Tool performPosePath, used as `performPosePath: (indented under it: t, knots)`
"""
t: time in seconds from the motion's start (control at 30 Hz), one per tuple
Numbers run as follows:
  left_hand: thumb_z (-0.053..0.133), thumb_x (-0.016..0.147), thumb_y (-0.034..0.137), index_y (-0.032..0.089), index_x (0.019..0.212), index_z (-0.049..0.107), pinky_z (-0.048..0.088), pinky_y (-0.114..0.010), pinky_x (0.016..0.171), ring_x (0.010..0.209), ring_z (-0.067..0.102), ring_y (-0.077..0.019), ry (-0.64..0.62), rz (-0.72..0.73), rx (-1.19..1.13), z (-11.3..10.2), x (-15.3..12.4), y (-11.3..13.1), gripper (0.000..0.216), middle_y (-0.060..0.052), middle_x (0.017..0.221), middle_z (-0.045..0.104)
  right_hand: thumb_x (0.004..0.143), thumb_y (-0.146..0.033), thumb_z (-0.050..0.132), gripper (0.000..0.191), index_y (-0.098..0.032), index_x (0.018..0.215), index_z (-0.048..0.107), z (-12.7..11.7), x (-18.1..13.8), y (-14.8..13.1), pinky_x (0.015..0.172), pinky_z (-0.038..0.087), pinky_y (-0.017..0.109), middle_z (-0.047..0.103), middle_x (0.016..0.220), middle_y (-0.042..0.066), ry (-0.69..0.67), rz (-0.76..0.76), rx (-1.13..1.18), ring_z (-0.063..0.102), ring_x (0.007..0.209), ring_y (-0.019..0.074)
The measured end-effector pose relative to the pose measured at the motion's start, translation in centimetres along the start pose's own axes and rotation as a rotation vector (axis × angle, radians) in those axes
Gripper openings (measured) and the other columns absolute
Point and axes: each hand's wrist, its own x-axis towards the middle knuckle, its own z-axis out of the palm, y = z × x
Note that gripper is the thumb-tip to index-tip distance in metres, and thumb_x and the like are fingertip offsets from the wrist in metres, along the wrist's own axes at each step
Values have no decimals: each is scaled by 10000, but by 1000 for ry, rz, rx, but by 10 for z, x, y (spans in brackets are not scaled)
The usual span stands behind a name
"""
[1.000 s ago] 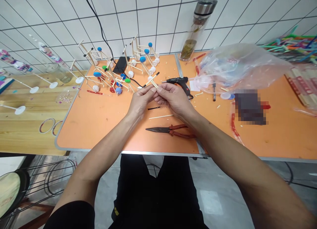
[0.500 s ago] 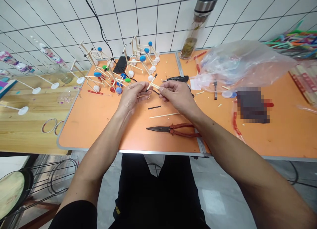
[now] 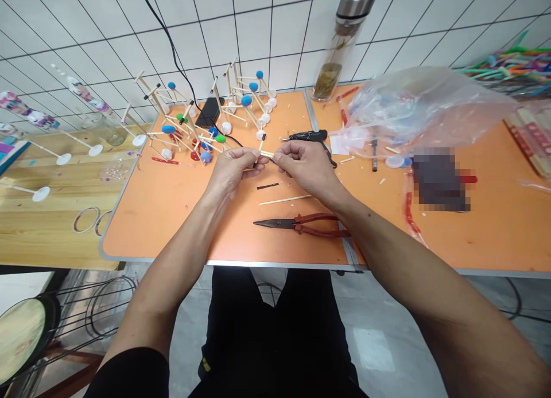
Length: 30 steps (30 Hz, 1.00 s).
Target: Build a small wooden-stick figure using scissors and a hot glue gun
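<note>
An orange tabletop (image 3: 150,214) spans the frame. A clear plastic bag (image 3: 413,111) lies upper right; a tall bottle (image 3: 340,48) stands at top, right of centre. Red-handled pliers (image 3: 295,223) lie below centre. Mid-frame, the right hand (image 3: 303,166) pinches pale sticks (image 3: 267,155), their ends by the left hand (image 3: 235,168), which grips a short black-ended stick (image 3: 262,144) set crosswise; whether they touch is unclear.

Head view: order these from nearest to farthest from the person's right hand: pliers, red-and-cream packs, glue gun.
From the right hand:
1. Glue gun, just beyond it.
2. Pliers, toward the near table edge.
3. Red-and-cream packs, far right.
</note>
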Motion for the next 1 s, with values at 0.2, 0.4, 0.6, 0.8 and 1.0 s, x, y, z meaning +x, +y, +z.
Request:
performPosePath:
  t: [0.2,0.4,0.6,0.8,1.0]
  knots:
    - [966,769,299,154,831,799,651,-286,836,716,756,-130,18,-27,-57,5,-1,-2,230,-73,851,850,897,-251,706,122,-200,789,732,-1,2,0,688,418,324,727,736,10,5,6,0,597,690,166]
    - [907,789,251,141,816,807,650,-279,814,712,755,-132,19,-16,-73,6,-1,-3,151,-81,842,852,885,-249,703,112,-194,794,737,-1,3,0,685,414,318,721,722,3,1,-3,-9,594,680,164]
    - [903,827,266,143,861,806,643,-251,785,723,768,-129,9,-62,-71,6,-2,1,160,-89,889,868,879,-249,708,125,-202,763,709,-3,3,-2,671,396,310,688,695,-12,2,21,12,565,663,153]
    - [965,824,419,162,888,799,645,-245,778,779,800,-147,6,-98,-61,4,-2,3,313,-92,979,883,873,-270,719,132,-205,761,694,-6,2,-3,679,402,304,684,707,-5,-8,21,50,563,666,150]
    - [978,791,345,153,862,798,660,-258,812,757,775,-130,-1,-69,-73,3,-1,0,272,-75,917,862,881,-295,713,150,-201,765,710,-5,1,-2,675,393,312,689,704,0,-15,-1,-8,557,670,156]
